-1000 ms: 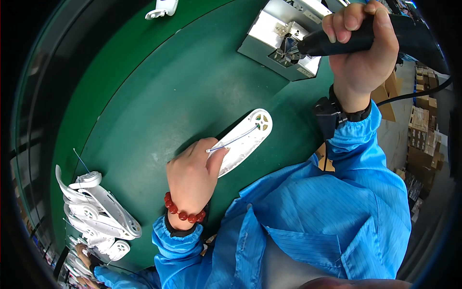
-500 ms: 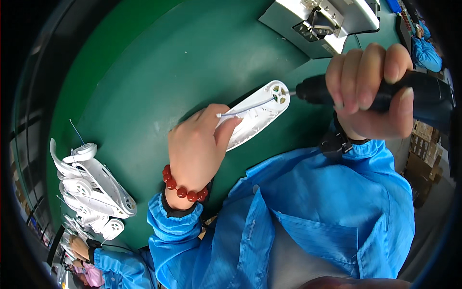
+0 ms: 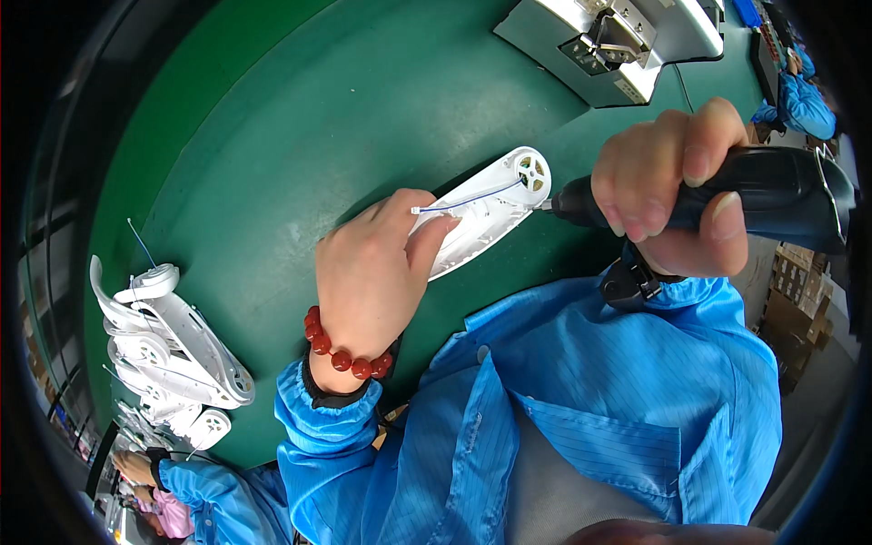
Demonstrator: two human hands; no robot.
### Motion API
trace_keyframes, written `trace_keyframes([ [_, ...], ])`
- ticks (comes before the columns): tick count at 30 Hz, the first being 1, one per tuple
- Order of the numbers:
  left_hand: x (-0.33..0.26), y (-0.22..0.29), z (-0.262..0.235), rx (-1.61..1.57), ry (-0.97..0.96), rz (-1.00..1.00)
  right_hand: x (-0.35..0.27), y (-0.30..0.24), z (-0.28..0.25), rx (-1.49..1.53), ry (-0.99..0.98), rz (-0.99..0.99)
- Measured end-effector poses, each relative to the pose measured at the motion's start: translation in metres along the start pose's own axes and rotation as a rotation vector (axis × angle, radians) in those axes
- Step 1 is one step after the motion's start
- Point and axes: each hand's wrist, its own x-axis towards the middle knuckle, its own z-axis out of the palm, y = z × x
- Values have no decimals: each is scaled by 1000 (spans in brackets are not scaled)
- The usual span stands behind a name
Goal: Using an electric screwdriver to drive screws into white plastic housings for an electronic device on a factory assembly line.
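White part: a long white moulded plastic arm piece (image 3: 486, 213) with a round spoked ring at its far end lies flat on the green surface (image 3: 300, 136), slanting from the left hand up toward the right hand.
Left hand: the left hand (image 3: 372, 277) lies knuckles up over the near end of the white piece; its fingers (image 3: 427, 238) are pressed together on the plastic, pinning it down beside a thin blue wire (image 3: 472, 198) that runs along the top of the piece.
Left wrist: bent down from a blue sleeve, with a bracelet of red beads (image 3: 345, 356) around it.
Right hand: the right hand (image 3: 677, 204) is wrapped tight around a black electric screwdriver (image 3: 718, 191), fingers curled over the barrel, thumb below.
Screwdriver tip: it touches the ring end of the white piece, held almost level.
Further off: a stack of like white plastic pieces (image 3: 168, 350) lies well apart at the left edge; a grey metal box-shaped machine (image 3: 609, 41) stands at the far side.
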Motion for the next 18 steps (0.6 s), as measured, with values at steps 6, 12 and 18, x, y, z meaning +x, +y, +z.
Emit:
trace_keyframes([
  [6,-1,0,0,16,5,15,0,4,-1,-14,-17,-6],
  [12,-1,2,0,22,-27,9,-9,10,2,-26,-95,-84],
  [18,-2,6,-3,53,-47,-16,-12,13,5,-29,-180,-164],
])
